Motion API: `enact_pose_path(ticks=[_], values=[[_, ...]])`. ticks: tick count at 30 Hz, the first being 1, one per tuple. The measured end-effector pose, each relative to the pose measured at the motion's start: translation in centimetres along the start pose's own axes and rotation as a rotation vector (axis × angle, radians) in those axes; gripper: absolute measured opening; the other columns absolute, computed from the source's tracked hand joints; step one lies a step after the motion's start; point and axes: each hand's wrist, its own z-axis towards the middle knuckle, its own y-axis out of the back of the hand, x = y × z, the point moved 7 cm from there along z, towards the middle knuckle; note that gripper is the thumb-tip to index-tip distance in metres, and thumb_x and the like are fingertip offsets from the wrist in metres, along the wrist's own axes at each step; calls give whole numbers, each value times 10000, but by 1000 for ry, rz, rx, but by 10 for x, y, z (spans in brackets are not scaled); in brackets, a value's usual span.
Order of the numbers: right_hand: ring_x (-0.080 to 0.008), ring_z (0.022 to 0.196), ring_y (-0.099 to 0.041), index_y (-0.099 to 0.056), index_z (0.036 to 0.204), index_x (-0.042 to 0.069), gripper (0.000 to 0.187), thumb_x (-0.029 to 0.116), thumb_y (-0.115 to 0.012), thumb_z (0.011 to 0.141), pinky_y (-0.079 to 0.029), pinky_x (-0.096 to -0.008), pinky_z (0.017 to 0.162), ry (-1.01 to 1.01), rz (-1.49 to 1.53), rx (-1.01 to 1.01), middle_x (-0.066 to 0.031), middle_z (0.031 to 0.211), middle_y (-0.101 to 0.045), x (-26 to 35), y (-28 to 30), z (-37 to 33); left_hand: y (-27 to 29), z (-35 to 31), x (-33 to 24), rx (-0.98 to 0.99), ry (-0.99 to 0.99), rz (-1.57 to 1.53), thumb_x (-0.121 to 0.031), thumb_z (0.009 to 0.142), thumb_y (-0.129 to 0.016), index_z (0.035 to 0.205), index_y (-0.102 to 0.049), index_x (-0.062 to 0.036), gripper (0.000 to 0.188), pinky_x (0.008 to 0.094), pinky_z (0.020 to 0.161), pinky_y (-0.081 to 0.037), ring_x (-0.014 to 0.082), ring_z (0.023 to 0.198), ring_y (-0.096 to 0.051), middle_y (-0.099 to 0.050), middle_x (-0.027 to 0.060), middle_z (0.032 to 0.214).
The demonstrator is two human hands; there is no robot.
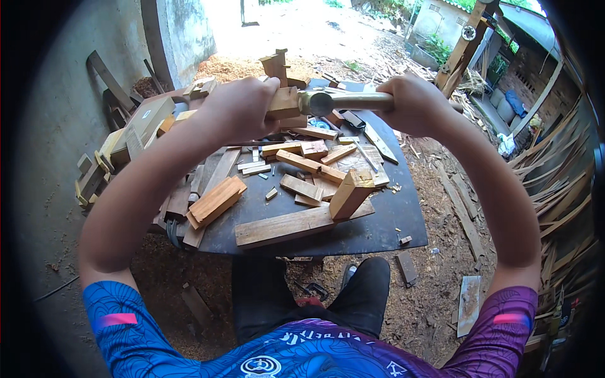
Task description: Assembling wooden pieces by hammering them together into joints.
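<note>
Both my arms reach out over the table. My left hand [239, 107] is closed around a wooden block [285, 104], whose pale end sticks out past the fingers. In my right hand [417, 106] is a hammer [362, 101], gripped by its handle. The round hammer head [317, 103] is right beside the block's end; I cannot tell whether they touch. Just beyond, an upright notched wooden piece [275, 68] rises, and how it joins the block is hidden. Nearer me, a long plank [283, 228] lies on the table with a short block [351, 194] standing at its right part.
The dark table [403, 217] carries several loose wood offcuts [305, 165], a handsaw-like blade [380, 143] and a stacked wood piece [216, 201]. A wall [63, 126] stands at left with boards along it. Shavings cover the ground, and a wooden post [463, 53] stands far right.
</note>
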Motion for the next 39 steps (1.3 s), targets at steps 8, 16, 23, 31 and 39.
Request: enact_pose_path(ticks=[8, 16, 23, 31, 39], values=[[-308, 884, -739, -767, 919, 130, 156, 217, -647, 869, -583, -436, 817, 34, -95, -6, -142, 914, -753, 10, -65, 39, -83, 13, 29, -12, 119, -45, -256, 872, -772, 1058, -559, 0, 381, 459, 789, -610, 374, 922, -739, -730, 224, 952], [-313, 914, -740, -760, 954, 104, 166, 198, -643, 885, -592, -439, 827, 28, -110, 48, -139, 970, -751, 26, -88, 58, -104, 6, 47, -24, 174, -33, -264, 838, -782, 1057, -558, 10, 416, 480, 787, -600, 394, 893, -734, -725, 242, 915], [-337, 667, -699, -683, 751, 111, 90, 180, -710, 803, -567, -456, 680, 248, -53, -283, -130, 688, -685, 35, -37, 18, -34, -41, 26, -123, 110, -61, -196, 804, -744, 984, -593, 10, 313, 464, 754, -582, 378, 810, -720, -706, 211, 832], [-220, 492, -542, -543, 636, 122, 300, 209, -763, 822, -437, -379, 504, 579, -294, -716, -27, 554, -502, 59, 18, -132, -30, -116, -56, 569, -147, -1085, -145, 778, -722, 1012, -631, 1, 290, 332, 665, -532, 158, 739, -664, -679, 62, 822], [-204, 536, -540, -568, 662, 114, 242, 159, -719, 847, -435, -369, 536, 524, -419, -639, -5, 588, -479, 48, -4, -172, -107, -144, -118, 859, -38, -1642, -137, 820, -721, 1013, -650, -22, 236, 277, 630, -554, 136, 719, -696, -722, 64, 829]])
